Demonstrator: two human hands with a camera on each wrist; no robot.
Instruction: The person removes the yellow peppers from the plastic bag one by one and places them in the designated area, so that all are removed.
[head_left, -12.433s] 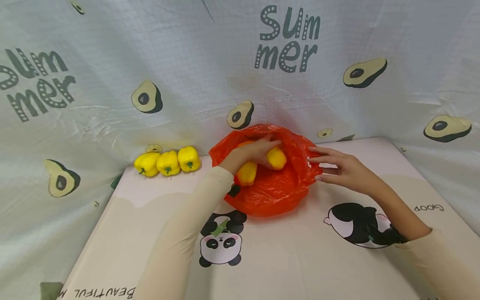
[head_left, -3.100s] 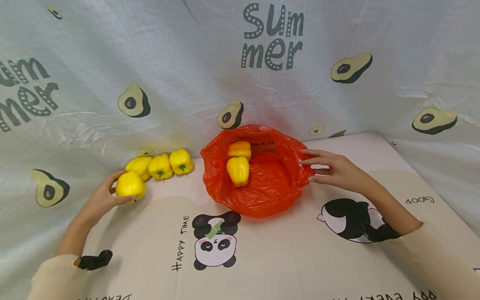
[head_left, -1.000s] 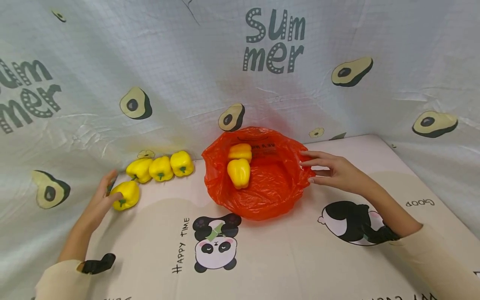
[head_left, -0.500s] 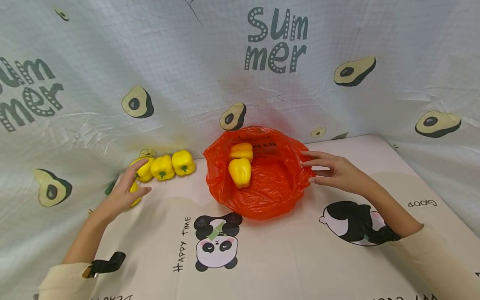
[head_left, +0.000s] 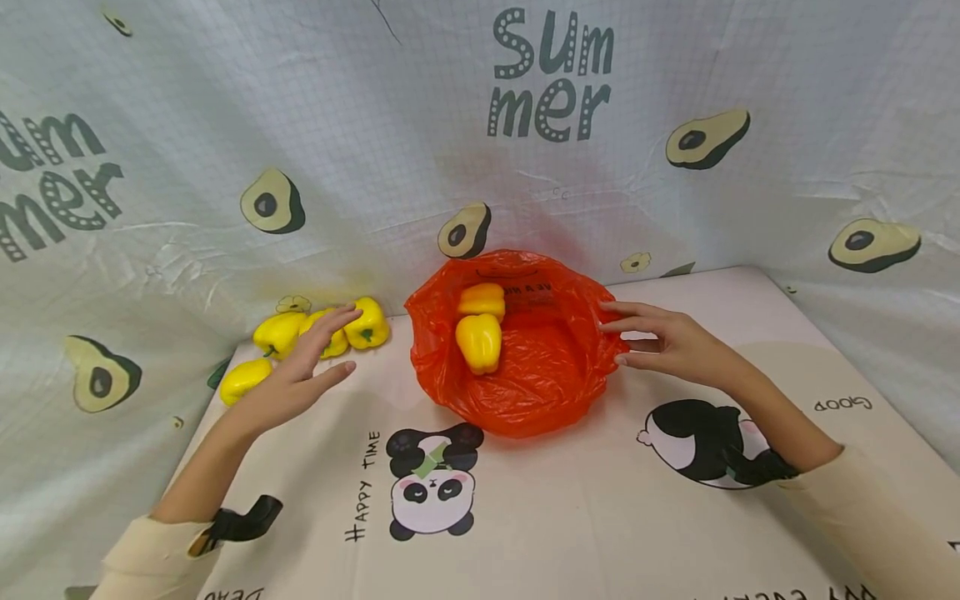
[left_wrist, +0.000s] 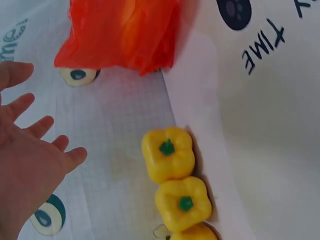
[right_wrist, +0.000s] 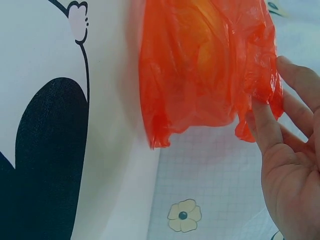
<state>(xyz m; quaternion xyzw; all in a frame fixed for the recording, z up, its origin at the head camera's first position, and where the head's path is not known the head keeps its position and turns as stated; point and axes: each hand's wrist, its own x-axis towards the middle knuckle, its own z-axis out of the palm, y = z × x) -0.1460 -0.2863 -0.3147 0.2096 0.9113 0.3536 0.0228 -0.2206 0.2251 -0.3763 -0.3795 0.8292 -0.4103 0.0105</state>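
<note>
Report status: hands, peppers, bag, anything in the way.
Left hand open, empty. Right hand grips edge of red bag. Two peppers visible in bag; four peppers on table. Left hand partly blocks head view of those.

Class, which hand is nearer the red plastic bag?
Right hand: holding the red plastic bag by its edge. The left hand is farther off, near the row of yellow bell peppers.

Reads SUMMER (head_left: 551, 77) twice on the wall sheet (head_left: 375, 167), cropped once at the left edge. Says HAPPY TIME (head_left: 362, 487) sideways and GOOD (head_left: 843, 403) upside down on the surface (head_left: 570, 517). Shows black letters (head_left: 529, 289), only partly legible, inside the red bag (head_left: 525, 412).
</note>
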